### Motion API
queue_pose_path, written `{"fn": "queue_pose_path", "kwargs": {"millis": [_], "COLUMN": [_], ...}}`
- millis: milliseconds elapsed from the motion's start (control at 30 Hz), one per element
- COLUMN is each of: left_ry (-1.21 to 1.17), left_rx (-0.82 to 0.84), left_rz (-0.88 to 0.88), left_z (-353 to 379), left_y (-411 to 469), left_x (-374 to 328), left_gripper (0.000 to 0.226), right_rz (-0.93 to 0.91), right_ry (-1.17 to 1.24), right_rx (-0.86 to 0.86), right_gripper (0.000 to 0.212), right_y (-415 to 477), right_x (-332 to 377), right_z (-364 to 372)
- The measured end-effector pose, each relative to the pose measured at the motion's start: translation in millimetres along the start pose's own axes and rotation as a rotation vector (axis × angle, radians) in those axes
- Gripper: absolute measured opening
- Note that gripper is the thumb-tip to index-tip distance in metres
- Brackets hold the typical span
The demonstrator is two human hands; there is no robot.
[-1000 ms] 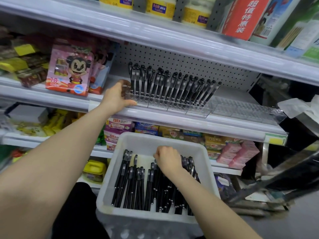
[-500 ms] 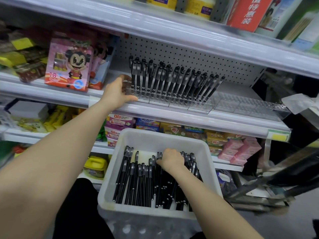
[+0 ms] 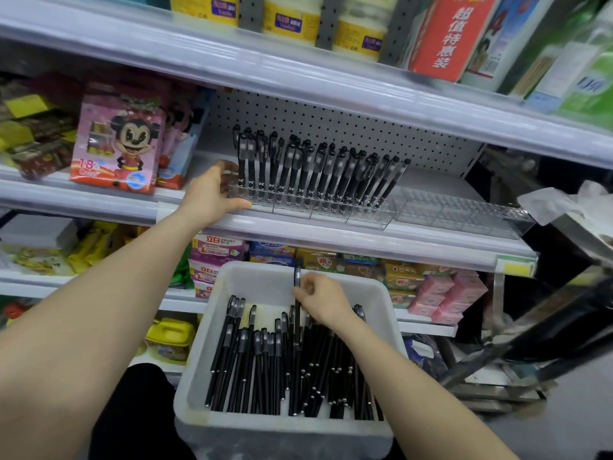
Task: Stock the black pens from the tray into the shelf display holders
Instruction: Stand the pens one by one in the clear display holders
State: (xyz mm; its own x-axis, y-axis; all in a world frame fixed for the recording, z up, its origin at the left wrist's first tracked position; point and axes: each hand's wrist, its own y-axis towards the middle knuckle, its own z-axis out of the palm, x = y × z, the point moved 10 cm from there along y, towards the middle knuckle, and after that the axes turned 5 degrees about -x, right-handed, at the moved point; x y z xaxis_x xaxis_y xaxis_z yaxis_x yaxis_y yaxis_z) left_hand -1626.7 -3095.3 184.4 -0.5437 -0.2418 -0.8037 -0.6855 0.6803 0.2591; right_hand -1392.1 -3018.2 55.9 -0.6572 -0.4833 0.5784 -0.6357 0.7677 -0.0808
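Shop aisle with white metal shelving (image 3: 331,234)
Grey perforated back panel (image 3: 365,127) at centre; grey floor (image 3: 564,433) at lower right.

Empty holders (image 3: 464,210) right of standing pens (image 3: 318,167); shelf (image 3: 298,78) overhead

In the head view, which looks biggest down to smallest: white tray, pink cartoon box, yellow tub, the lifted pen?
1. white tray, though nearness inflates it.
2. pink cartoon box.
3. yellow tub.
4. pen in the right hand, thin though long.
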Motion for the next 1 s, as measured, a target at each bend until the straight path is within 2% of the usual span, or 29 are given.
{"fn": "queue_pose_path", "kwargs": {"millis": [133,233,333,500,667,867,1000], "left_ry": [0.002,0.005,0.013,0.015,-0.008,0.030,0.030], "left_rx": [0.006,0.006,0.010,0.004,0.007,0.005,0.003], "left_rz": [-0.019,-0.024,-0.034,-0.048,-0.057,-0.047,-0.051], "left_z": [1,1,1,1,0,-1,-1], "left_y": [-1,-2,-1,-2,-3,-3,-4], "left_x": [-1,-1,0,-2,-3,-1,-2], "left_gripper": [0.081,0.081,0.081,0.080,0.079,0.079,0.079], "right_rz": [-0.239,-0.333,-0.361,-0.316,-0.273,-0.281,-0.279], "right_ry": [0.027,0.134,0.196,0.275,0.284,0.281,0.185], "right_rx": [-0.342,-0.569,-0.755,-0.985,-1.072,-1.000,-0.941], "right_gripper": [0.015,0.016,0.010,0.019,0.021,0.021,0.022], "right_y": [-8,-17,-24,-29,-25,-11,3], "right_x": [37,50,50,35,28,32,35], "right_z": [-68,-120,-166,-224,-246,-240,-234]}}
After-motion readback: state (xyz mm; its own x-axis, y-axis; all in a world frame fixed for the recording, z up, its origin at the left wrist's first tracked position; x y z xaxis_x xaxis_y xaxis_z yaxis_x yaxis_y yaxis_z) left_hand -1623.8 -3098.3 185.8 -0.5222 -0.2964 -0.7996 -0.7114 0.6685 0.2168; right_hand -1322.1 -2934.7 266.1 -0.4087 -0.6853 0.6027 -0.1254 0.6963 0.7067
